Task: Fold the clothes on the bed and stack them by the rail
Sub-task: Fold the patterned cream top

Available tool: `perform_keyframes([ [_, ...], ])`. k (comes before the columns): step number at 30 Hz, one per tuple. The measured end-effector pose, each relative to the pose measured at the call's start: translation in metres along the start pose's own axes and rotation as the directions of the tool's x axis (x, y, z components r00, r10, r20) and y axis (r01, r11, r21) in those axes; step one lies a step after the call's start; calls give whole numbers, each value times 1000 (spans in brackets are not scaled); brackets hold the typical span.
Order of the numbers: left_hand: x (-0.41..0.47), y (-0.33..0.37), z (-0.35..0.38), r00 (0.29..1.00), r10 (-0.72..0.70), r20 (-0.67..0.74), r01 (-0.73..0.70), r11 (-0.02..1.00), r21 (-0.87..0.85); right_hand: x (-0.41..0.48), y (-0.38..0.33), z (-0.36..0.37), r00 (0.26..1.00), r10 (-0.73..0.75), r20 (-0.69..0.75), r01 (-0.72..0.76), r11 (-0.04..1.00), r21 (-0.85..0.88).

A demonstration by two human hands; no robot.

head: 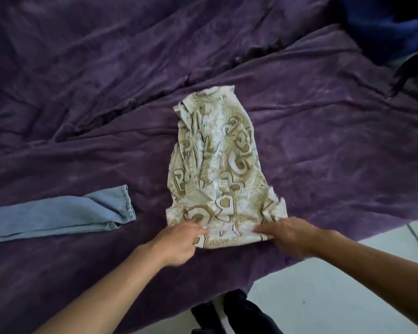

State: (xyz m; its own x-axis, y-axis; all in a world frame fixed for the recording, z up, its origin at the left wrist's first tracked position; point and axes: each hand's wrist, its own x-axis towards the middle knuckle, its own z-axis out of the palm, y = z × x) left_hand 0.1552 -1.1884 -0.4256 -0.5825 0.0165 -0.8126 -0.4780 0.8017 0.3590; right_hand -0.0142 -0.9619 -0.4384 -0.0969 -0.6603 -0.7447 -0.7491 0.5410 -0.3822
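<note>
Pinching the cream printed garment's (217,165) near hem by the bed's (323,153) front edge are the left hand (179,239) and right hand (291,237), blue jeans (58,215) lying toward its left edge.

Single head-worn wide-angle view. Positioned at the near edge of the purple-covered bed (87,68), facing forward and steeply downward at close range. Pale floor (323,300) visible at near right.

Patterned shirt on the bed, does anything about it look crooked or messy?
Yes. The patterned shirt lies rumpled on the purple bedspread: its left side is bunched in long creases, and the near hem is turned up unevenly, with the right corner jutting out.
</note>
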Motion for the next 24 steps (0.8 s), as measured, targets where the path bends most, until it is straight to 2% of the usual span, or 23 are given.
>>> perform_keyframes([
  [2,-16,5,-28,995,4,102,10,990,-139,-12,-9,-24,991,-9,133,-14,985,172],
  [4,-24,1,-64,994,26,110,0,973,-230,-14,-10,-61,989,9,150,-60,940,336],
  [5,-24,-4,-84,997,29,65,-10,961,-277,-10,-7,-81,993,47,107,-84,924,374],
  [7,-19,-11,-124,984,13,-178,-79,926,-370,4,3,-120,988,136,-71,-99,917,387],
  [9,-4,-18,-161,893,-63,-445,-159,882,-444,26,16,-156,940,220,-261,-109,918,382],
  [11,21,-23,-192,801,-144,-581,-199,852,-485,53,28,-186,874,279,-397,-104,907,407],
  [14,76,-36,-225,715,-251,-652,-146,859,-491,97,39,-220,795,351,-494,-140,899,414],
  [17,122,-45,-236,550,-423,-720,28,871,-490,133,43,-229,694,443,-567,-285,893,348],
  [19,137,-46,-223,444,-383,-810,88,918,-386,149,44,-215,620,361,-697,-325,926,190],
  [20,141,-45,-208,411,-274,-870,84,961,-263,154,41,-203,587,257,-768,-286,953,100],
  [21,144,-43,-189,416,-124,-901,68,992,-106,159,36,-189,577,151,-803,-234,972,15],
  [22,145,-43,-168,462,13,-887,51,998,41,165,30,-174,598,71,-799,-193,980,-57],
  [23,147,-47,-150,537,106,-837,49,987,156,172,27,-159,639,27,-768,-170,980,-107],
  [24,150,-55,-134,622,138,-771,63,972,224,180,26,-144,688,19,-725,-166,977,-132],
])
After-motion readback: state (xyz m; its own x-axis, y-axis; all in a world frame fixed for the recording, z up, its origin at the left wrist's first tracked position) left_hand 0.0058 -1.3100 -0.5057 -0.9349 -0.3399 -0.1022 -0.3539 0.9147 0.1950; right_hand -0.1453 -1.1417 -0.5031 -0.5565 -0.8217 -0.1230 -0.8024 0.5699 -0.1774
